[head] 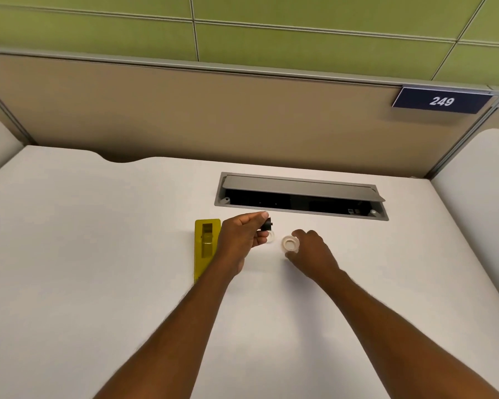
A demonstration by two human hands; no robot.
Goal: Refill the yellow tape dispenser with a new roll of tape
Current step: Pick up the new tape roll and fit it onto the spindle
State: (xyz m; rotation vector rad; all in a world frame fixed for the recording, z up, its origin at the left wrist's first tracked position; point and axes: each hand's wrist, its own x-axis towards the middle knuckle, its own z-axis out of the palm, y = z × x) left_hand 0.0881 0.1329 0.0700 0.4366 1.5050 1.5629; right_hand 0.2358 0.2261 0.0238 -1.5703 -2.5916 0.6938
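The yellow tape dispenser (205,246) lies on the white desk, its roll bay showing no roll, partly hidden by my left wrist. My left hand (242,237) hovers just right of it, pinching a small black spool hub (267,225) between thumb and fingers. Under that hand a pale ring (271,237) peeks out on the desk; I cannot tell whether it is an empty core. My right hand (310,251) holds a whitish tape roll (290,243) at its fingertips, a short gap right of the hub.
A grey cable hatch (300,195) with its lid raised is set into the desk (98,254) just behind my hands. A beige partition (185,110) bounds the desk at the back, with a "249" sign (441,101) at the upper right.
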